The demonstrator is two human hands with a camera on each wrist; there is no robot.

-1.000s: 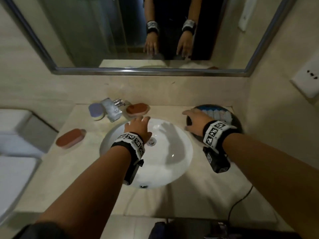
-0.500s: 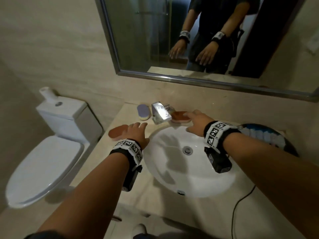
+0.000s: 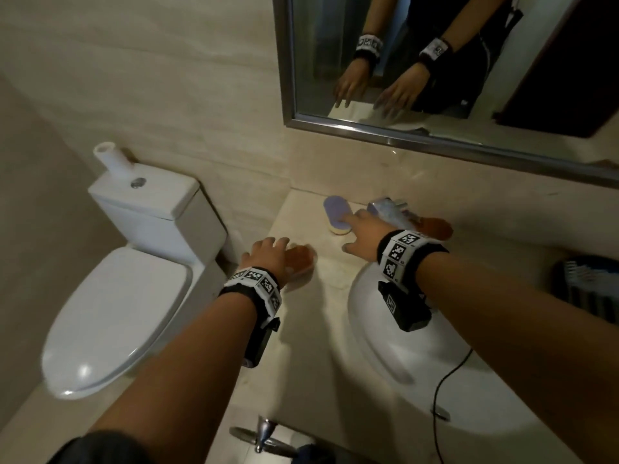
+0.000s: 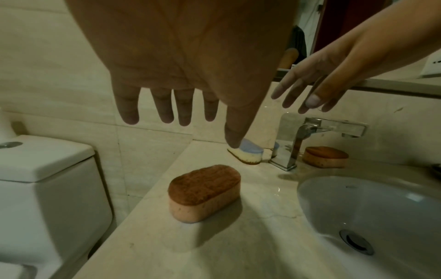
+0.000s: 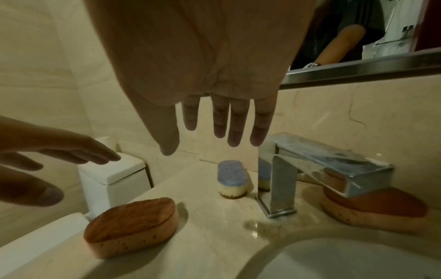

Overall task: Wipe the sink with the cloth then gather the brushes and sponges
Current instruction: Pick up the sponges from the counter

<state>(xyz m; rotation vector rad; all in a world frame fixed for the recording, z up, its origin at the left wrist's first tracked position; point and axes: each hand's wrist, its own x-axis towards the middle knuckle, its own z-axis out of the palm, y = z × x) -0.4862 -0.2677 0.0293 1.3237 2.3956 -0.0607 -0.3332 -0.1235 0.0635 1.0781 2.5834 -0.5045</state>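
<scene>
Three sponges lie on the beige counter. My left hand (image 3: 268,251) hovers with spread fingers just above a brown oval sponge (image 3: 299,259) at the counter's left edge; in the left wrist view the hand (image 4: 176,117) is clear of the sponge (image 4: 205,190). My right hand (image 3: 355,229) is held flat and open over a blue-topped sponge (image 3: 335,214) by the back wall; in the right wrist view the straight fingers (image 5: 233,136) stay above the sponge (image 5: 231,179). A second brown sponge (image 5: 372,209) lies right of the chrome faucet (image 5: 310,169). Neither hand holds anything.
The white sink (image 3: 418,363) is set in the counter below my right forearm. A dark round thing with blue-and-white stripes (image 3: 586,283) sits at the counter's far right. A white toilet (image 3: 127,296) stands close to the left. A mirror (image 3: 435,61) hangs behind.
The view has swung left. My left hand moved from the sink rim to above the left brown sponge. My right hand crossed from the far right, past the faucet, to above the blue sponge.
</scene>
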